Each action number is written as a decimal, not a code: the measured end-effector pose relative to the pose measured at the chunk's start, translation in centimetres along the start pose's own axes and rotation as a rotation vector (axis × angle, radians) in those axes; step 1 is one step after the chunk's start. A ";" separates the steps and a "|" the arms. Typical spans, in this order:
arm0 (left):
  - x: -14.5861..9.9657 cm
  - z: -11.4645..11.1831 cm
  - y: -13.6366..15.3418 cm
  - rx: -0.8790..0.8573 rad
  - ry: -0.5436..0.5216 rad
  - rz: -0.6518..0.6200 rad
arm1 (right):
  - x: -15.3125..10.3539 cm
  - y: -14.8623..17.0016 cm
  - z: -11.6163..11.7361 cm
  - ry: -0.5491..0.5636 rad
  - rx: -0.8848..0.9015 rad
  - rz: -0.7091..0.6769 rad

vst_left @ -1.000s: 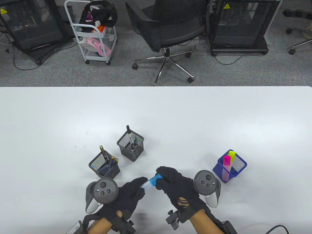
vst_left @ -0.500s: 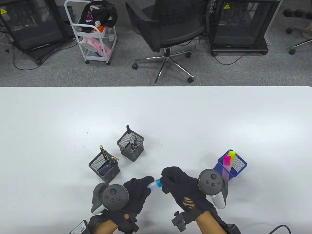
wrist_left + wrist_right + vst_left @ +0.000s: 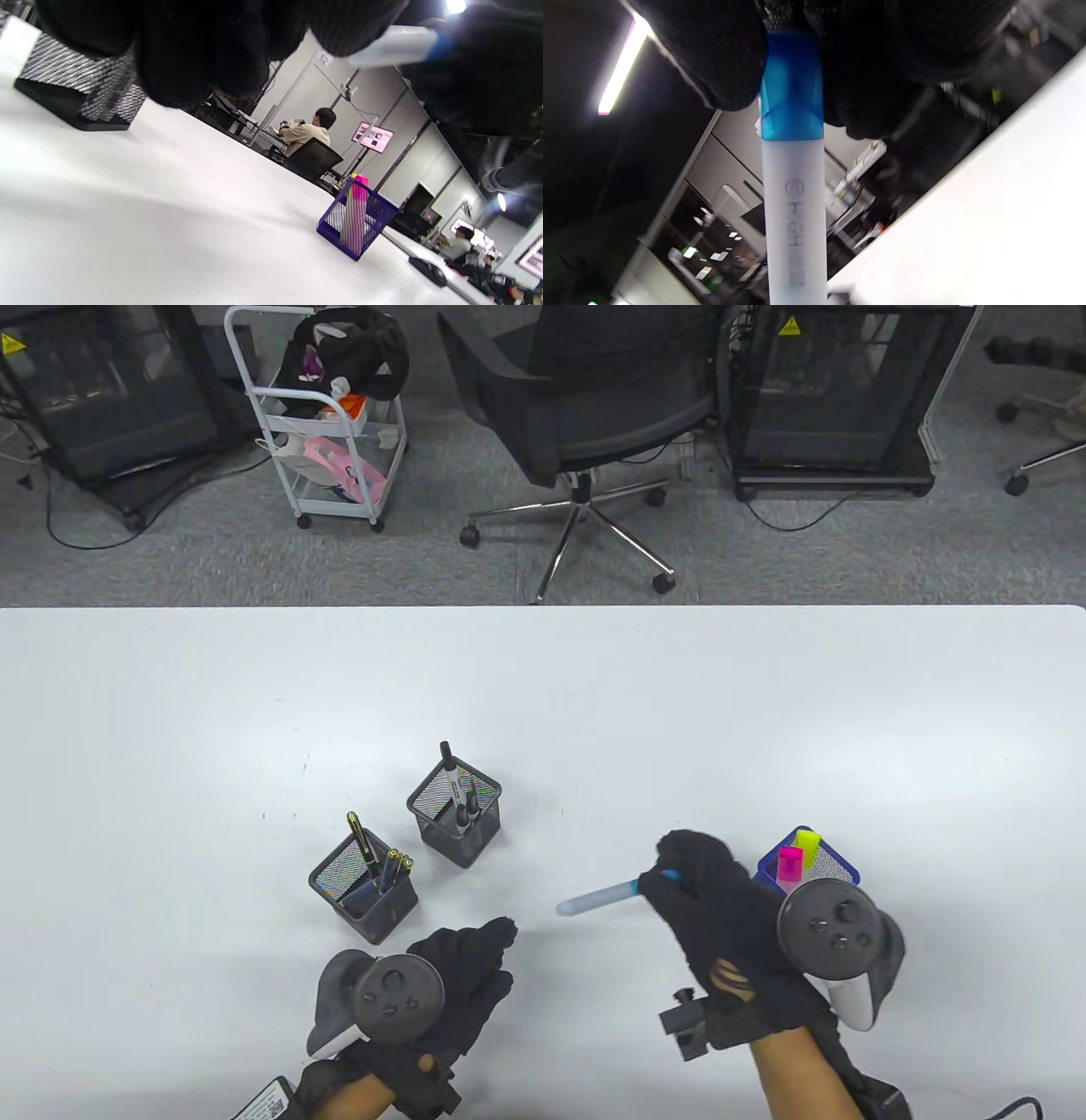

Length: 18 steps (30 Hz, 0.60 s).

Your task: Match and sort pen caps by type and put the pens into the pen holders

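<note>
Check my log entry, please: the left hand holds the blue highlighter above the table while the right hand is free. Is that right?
Not quite. The right hand holds the blue highlighter above the table, and the left hand is free. The table view shows it.

— How are the holders set on the table [image 3: 170,712]?
— Two mesh holders [image 3: 364,885] [image 3: 455,812] are placed left of centre, one behind and right of the other. A third holder [image 3: 821,867] is placed well apart on the right, partly covered by the right hand [image 3: 721,916].
— And the highlighter [image 3: 598,897]?
— It is held between them, above the table.
</note>
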<state>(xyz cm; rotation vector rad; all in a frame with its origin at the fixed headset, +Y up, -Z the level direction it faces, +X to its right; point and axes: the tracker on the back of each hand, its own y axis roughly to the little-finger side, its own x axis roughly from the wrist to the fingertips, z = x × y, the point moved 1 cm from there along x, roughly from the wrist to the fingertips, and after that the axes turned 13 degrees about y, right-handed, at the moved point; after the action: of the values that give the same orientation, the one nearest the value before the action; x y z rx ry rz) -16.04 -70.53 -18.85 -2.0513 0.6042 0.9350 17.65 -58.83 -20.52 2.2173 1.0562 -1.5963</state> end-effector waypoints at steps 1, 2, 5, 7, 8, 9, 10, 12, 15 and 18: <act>-0.1 0.2 0.1 -0.008 -0.005 -0.002 | 0.7 -0.5 -1.5 0.007 -0.089 -0.039; -0.2 0.4 0.2 -0.010 -0.011 -0.003 | 1.4 -0.7 -2.9 0.018 -0.181 -0.052; -0.2 0.5 -0.1 -0.008 -0.018 -0.015 | 2.8 -0.2 -6.0 0.042 -0.421 -0.052; -0.1 0.4 -0.6 0.009 -0.017 -0.027 | 3.4 0.8 -6.9 0.035 -0.542 -0.031; -0.1 0.3 -0.8 0.025 -0.011 -0.030 | 3.6 1.5 -7.2 0.024 -0.595 -0.024; -0.1 0.2 -0.9 0.033 -0.006 -0.033 | 3.8 2.0 -7.4 0.020 -0.623 -0.015; 0.0 0.2 -1.0 0.040 -0.003 -0.036 | 3.9 2.8 -7.4 0.014 -0.649 0.005; 0.0 0.1 -1.0 0.039 -0.002 -0.036 | 4.0 4.1 -7.0 -0.022 -0.675 0.032; 0.0 0.1 -0.8 0.027 -0.001 -0.029 | 3.9 5.8 -5.7 -0.071 -0.727 0.057; 0.0 0.1 -0.6 0.023 0.000 -0.024 | 3.7 6.9 -4.2 -0.122 -0.750 0.073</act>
<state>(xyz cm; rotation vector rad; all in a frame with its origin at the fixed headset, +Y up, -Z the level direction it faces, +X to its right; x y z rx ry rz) -15.66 -70.06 -18.66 -2.0341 0.5858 0.9102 25.88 -59.92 -23.70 1.6087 1.2514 -1.0368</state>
